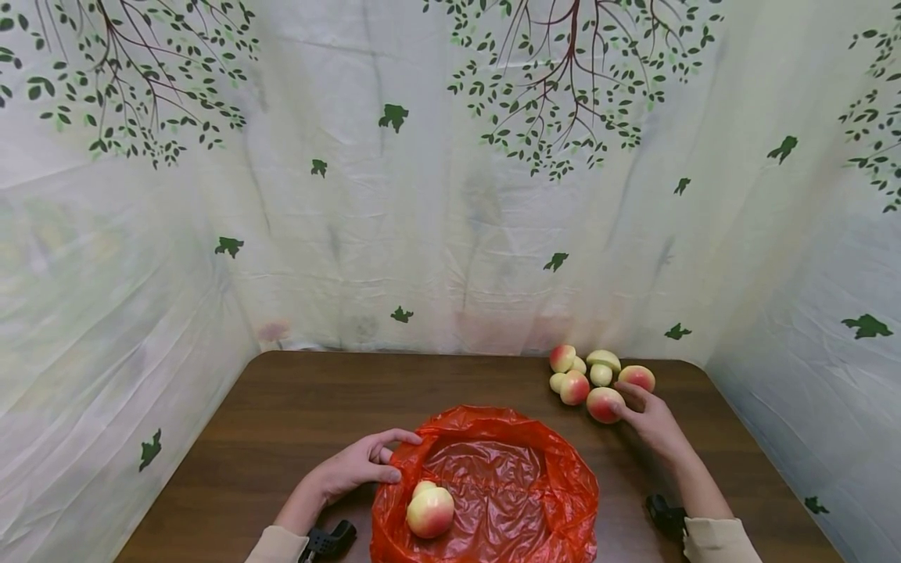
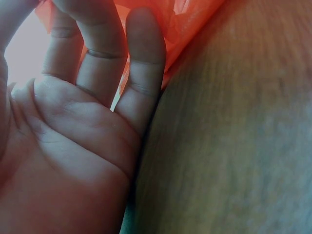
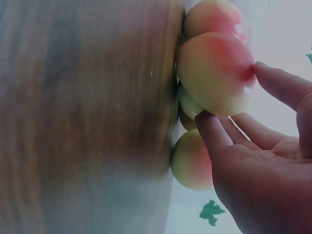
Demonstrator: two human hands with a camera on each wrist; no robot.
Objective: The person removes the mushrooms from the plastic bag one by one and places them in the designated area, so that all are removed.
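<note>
In the head view, my left hand (image 1: 355, 467) grips the rim of a red plastic bag (image 1: 486, 418) at its left side, index finger over the edge and thumb low outside. The left wrist view shows its fingers curved against the red plastic (image 2: 190, 24). Inside the opened bag lies a pink-and-yellow mushroom (image 1: 431, 514). My right hand (image 1: 653, 422) reaches to the back right and pinches another mushroom (image 1: 603, 405) between thumb and fingers. The right wrist view shows fingertips on both sides of its rounded cap (image 3: 214, 73).
Several more mushrooms (image 1: 574, 387) sit clustered beside it, near the back edge of the brown wooden table (image 1: 296, 399). A pale curtain (image 1: 436, 234) printed with leaves and branches hangs behind and along both sides.
</note>
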